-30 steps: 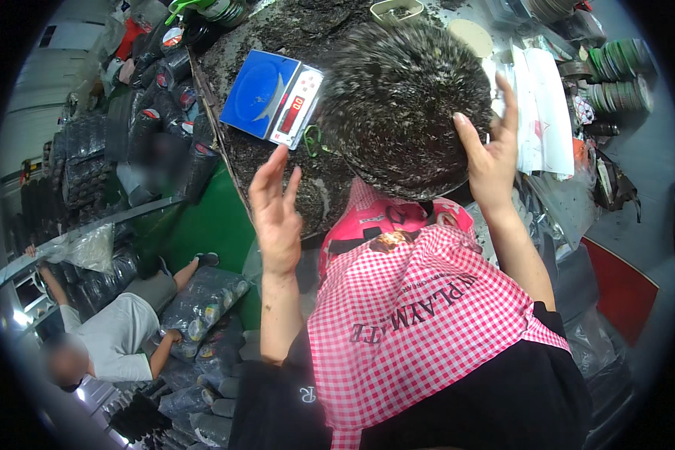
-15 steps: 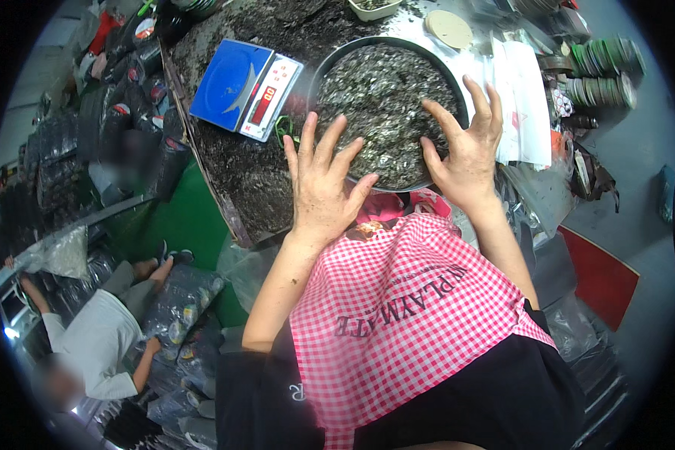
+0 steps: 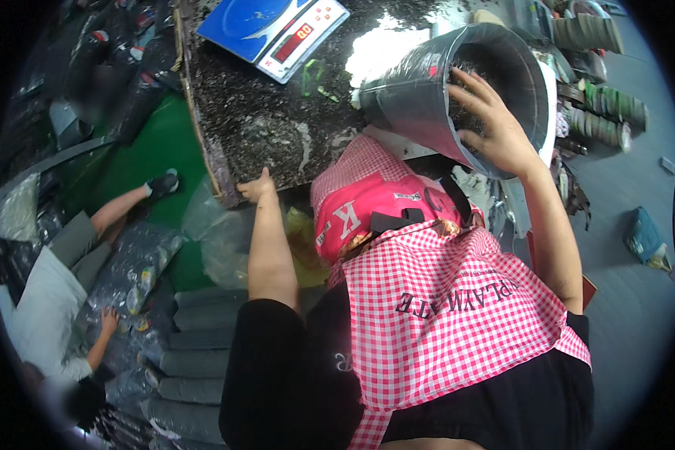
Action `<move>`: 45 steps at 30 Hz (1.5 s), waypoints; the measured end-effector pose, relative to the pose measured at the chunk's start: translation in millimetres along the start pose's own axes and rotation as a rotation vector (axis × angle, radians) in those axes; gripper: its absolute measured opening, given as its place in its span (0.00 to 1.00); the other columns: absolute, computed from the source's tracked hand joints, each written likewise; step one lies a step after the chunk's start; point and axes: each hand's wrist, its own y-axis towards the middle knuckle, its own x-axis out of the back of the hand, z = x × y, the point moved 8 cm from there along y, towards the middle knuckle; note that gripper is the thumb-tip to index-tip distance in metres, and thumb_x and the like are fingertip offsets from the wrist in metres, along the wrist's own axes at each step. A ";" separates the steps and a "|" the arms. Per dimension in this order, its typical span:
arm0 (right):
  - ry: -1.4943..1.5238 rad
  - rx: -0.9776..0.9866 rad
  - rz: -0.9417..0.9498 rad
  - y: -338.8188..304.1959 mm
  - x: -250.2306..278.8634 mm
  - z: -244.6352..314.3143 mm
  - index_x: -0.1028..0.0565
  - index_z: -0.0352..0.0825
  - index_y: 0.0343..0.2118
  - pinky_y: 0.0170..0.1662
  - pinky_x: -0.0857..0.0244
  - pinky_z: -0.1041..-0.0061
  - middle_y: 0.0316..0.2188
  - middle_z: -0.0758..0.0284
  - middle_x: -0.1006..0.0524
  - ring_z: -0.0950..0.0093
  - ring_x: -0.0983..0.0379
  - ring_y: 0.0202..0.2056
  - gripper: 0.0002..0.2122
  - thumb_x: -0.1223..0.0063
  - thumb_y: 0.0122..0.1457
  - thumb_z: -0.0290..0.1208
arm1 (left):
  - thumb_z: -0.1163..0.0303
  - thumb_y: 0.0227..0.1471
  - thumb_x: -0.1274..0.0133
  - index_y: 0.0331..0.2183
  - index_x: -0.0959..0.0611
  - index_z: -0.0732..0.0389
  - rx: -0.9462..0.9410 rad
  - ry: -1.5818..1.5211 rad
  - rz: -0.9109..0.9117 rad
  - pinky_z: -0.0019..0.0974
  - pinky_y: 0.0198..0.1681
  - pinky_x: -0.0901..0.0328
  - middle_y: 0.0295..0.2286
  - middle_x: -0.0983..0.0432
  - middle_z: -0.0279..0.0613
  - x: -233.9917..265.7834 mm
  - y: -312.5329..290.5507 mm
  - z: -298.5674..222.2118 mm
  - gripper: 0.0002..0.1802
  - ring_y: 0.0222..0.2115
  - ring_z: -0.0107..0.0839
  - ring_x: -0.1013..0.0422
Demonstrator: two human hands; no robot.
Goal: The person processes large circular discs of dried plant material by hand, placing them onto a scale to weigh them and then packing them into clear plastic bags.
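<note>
A dark grey bucket (image 3: 409, 101) lies tilted over at the table's right end, its mouth facing right. Loose dark flakes (image 3: 465, 120) show inside, partly hidden by my right hand (image 3: 499, 127). That hand reaches across the mouth with fingers spread, the fingertips by the inner left rim. My left hand (image 3: 258, 187) is at the table's near left corner, its fingers stretched along the edge; part of it is hard to make out. A blue and white digital scale (image 3: 277, 34) with a lit red display sits farther back on the table.
Dark flakes cover the tabletop (image 3: 270, 139), with a bare white patch (image 3: 386, 49) beside the bucket. Stacks of round green-edged pieces (image 3: 611, 105) stand at right. A person in a pale shirt (image 3: 52, 307) is at lower left among plastic-wrapped bundles (image 3: 139, 262).
The bucket has gone from upright to tilted, mouth to the right. My left hand has left its side for the table's near left corner. The view has shifted; the scale appears higher.
</note>
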 end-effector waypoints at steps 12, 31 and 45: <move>0.688 0.052 -0.198 -8.0 -17.0 94.5 0.24 0.34 0.46 0.39 0.29 0.73 0.39 0.58 0.21 0.66 0.22 0.36 0.15 0.42 0.54 0.27 | 0.78 0.49 0.45 0.61 0.45 0.60 -0.536 -1.177 0.556 0.41 0.55 0.40 0.56 0.41 0.46 108.5 -154.6 -103.8 0.40 0.53 0.39 0.38; 0.695 0.473 -0.248 31.2 -8.8 140.4 0.32 0.40 0.55 0.48 0.31 0.66 0.53 0.58 0.33 0.58 0.30 0.50 0.30 0.36 0.47 0.37 | 0.81 0.46 0.51 0.57 0.40 0.62 -0.941 -1.331 1.149 0.43 0.58 0.42 0.52 0.36 0.45 201.9 -304.4 -157.2 0.35 0.53 0.38 0.37; 0.448 -0.472 -0.780 -99.2 46.5 -97.2 0.32 0.38 0.57 0.61 0.49 0.70 0.58 0.55 0.38 0.65 0.40 0.58 0.23 0.59 0.56 0.23 | 0.64 0.34 0.47 0.55 0.31 0.58 -0.503 -1.559 1.416 0.57 0.55 0.39 0.50 0.30 0.46 183.7 -286.1 -162.5 0.40 0.50 0.48 0.33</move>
